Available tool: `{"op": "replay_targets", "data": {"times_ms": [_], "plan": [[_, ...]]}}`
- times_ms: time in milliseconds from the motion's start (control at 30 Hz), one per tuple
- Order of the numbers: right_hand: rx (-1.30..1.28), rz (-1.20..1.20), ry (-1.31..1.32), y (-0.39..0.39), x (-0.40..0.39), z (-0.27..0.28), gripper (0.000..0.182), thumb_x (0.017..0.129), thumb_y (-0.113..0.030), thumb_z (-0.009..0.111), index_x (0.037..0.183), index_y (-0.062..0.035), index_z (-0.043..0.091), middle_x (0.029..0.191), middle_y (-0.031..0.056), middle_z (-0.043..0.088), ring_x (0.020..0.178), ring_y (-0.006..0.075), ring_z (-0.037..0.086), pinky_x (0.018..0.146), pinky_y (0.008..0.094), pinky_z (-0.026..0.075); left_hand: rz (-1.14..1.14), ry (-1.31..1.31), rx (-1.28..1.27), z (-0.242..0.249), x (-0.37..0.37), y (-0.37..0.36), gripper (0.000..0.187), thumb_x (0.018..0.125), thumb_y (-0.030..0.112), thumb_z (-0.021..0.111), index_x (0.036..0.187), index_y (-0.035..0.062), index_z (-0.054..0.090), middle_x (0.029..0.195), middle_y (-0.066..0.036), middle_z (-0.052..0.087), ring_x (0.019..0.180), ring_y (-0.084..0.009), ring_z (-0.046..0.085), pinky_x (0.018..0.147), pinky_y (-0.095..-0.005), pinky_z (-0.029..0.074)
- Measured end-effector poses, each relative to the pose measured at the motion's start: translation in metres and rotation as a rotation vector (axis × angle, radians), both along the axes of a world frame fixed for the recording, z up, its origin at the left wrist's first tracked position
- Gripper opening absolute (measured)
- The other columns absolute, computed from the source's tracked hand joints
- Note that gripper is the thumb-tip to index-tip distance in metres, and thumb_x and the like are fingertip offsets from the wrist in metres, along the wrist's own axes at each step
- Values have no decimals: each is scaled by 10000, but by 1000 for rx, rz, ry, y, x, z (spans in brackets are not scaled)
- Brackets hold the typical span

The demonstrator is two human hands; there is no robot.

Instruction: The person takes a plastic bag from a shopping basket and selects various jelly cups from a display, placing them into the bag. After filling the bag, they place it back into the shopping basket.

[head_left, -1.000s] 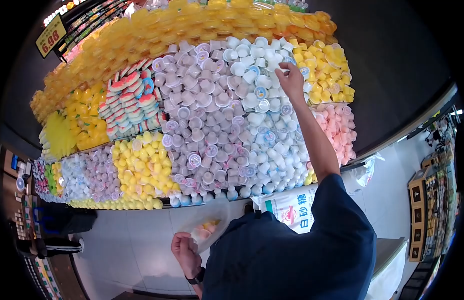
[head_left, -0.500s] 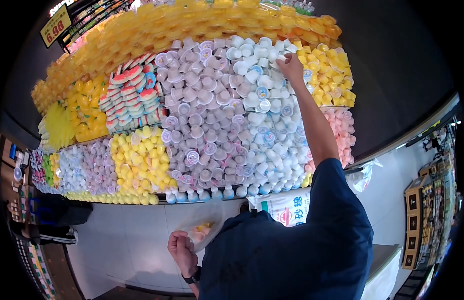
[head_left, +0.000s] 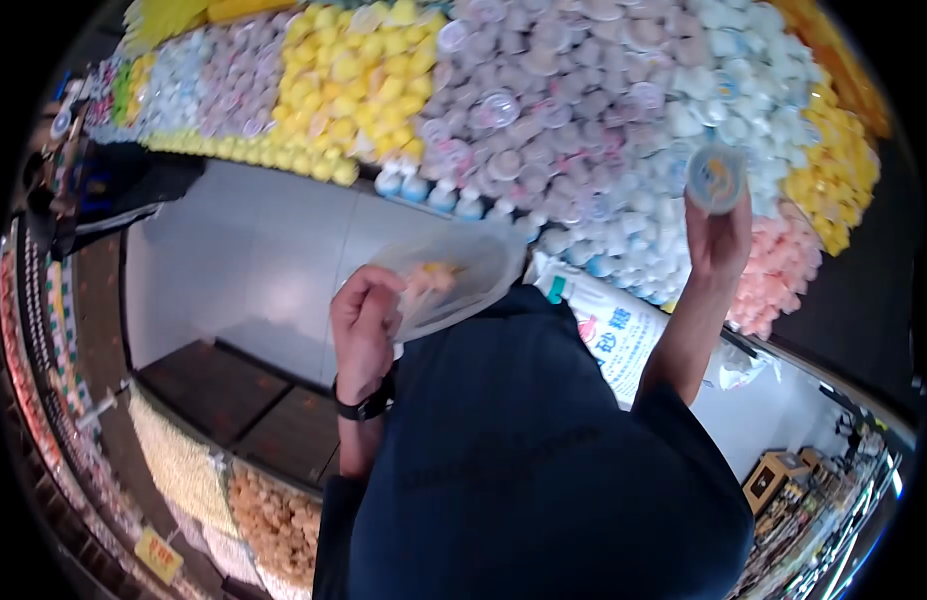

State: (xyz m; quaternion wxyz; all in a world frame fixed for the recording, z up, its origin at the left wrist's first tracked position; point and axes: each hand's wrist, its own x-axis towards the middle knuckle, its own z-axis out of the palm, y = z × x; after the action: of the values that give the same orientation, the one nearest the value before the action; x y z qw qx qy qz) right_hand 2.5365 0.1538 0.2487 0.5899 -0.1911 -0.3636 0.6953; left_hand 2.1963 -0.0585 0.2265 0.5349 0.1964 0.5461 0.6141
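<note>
My right hand [head_left: 720,238] grips a jelly cup [head_left: 716,180] by its body, the round printed lid turned up toward me. It is held above the white jelly cups [head_left: 758,110] at the right of the display. Lower down, my left hand [head_left: 366,325] is closed on the edge of a clear plastic bag [head_left: 478,262], which hangs open in front of my body. Several small pink and yellow cups [head_left: 431,280] lie inside that bag. A dark band circles my left wrist.
Across the display are purple-grey cups [head_left: 553,90], yellow cups [head_left: 353,70] and pink cups [head_left: 780,265]. A white printed sack [head_left: 623,335] stands against its front. Behind my left arm is a dark-topped stand [head_left: 218,390], with bins of brown goods [head_left: 273,515] beside it.
My right hand has drawn back from the far white cups toward me, now with a jelly cup in it. The bag in my left hand appears higher, and the view has tilted down.
</note>
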Motion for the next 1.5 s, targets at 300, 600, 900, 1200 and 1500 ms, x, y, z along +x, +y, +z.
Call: {"op": "replay_targets", "data": {"times_ms": [300,600,900,1200,1500], "plan": [[168,788,-788,-69,-131,-56,348,890,-142,670,1196,-16,562,1036,61,613,884,134,611,759,278,488,-84,-40,-22,-4,-2,3,148,972,23,446,926,21,587,638,75,387,513,-11,255,452,-200,186],[614,752,-1128,-91,-155,-92,376,868,-105,632,1235,-44,581,1115,152,621,998,326,614,869,397,487,0,-54,2,1,-9,-6,146,973,29,444,924,16,581,640,68,384,519,-15,254,452,-199,185],[719,802,-1278,-88,-135,-87,426,856,-184,661,1253,-72,556,1133,153,579,1054,352,576,897,426,476,121,-46,-40,-3,-12,-12,146,970,34,475,895,45,601,602,96,384,511,9,272,459,-198,188],[727,565,-1222,-74,-134,-65,383,848,-144,663,1213,-97,556,1197,114,540,1019,315,599,856,419,489,80,-63,30,-5,-15,-4,132,966,28,477,862,47,556,572,85,346,444,3,229,389,-198,138],[526,-178,-1225,30,-88,-20,246,836,-60,685,1078,-37,651,978,88,649,805,188,653,676,297,511,68,-68,48,-10,-14,3,140,958,19,469,852,41,559,579,77,361,445,2,234,391,-198,139]]}}
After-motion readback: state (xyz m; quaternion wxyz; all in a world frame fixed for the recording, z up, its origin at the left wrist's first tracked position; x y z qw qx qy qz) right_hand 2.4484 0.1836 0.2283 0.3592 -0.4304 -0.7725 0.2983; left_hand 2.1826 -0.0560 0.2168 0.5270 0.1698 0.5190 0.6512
